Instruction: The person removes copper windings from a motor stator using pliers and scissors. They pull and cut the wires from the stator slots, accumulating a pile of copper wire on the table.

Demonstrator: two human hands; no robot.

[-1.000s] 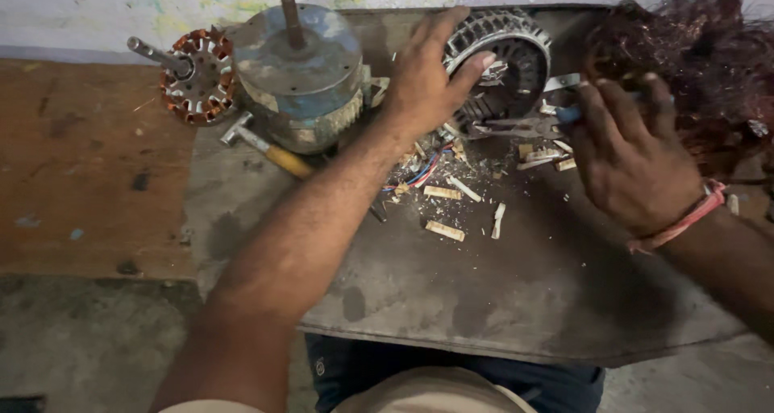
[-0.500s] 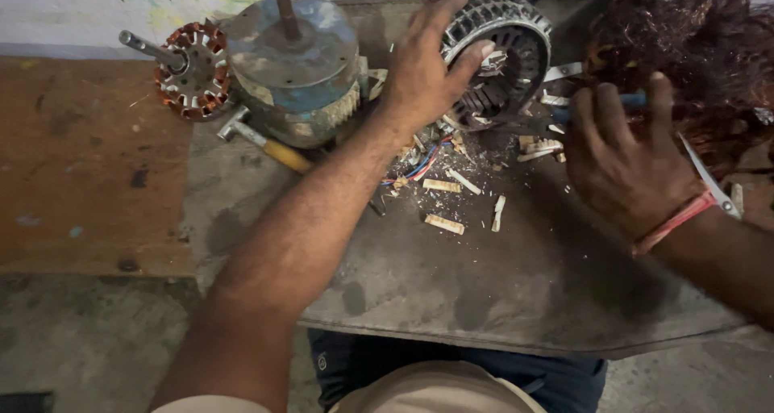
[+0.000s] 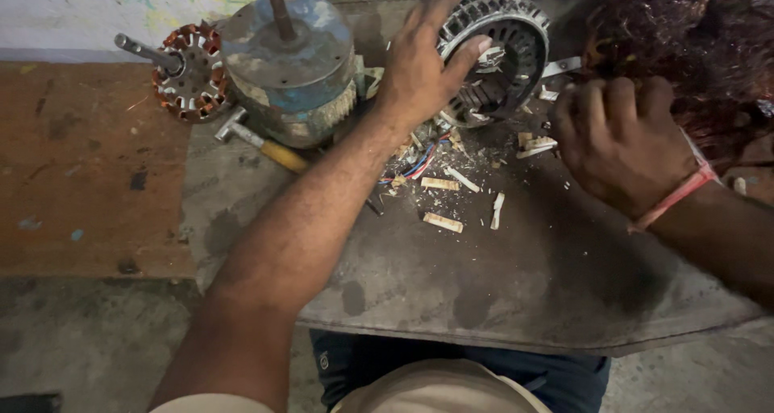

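Head view looks down on a dark grey desk [image 3: 516,300] carrying a blue-grey motor housing [image 3: 290,66] and, right of it, a slotted stator ring [image 3: 508,50] at the far edge. Left hand [image 3: 419,66] lies on the ring's left rim, fingers [image 3: 468,54] spread apart over it, thumb hooked inside. Right hand [image 3: 621,147] is curled shut near a tangle of reddish wire [image 3: 685,50]; pale wedges [image 3: 443,222] litter the desk between.
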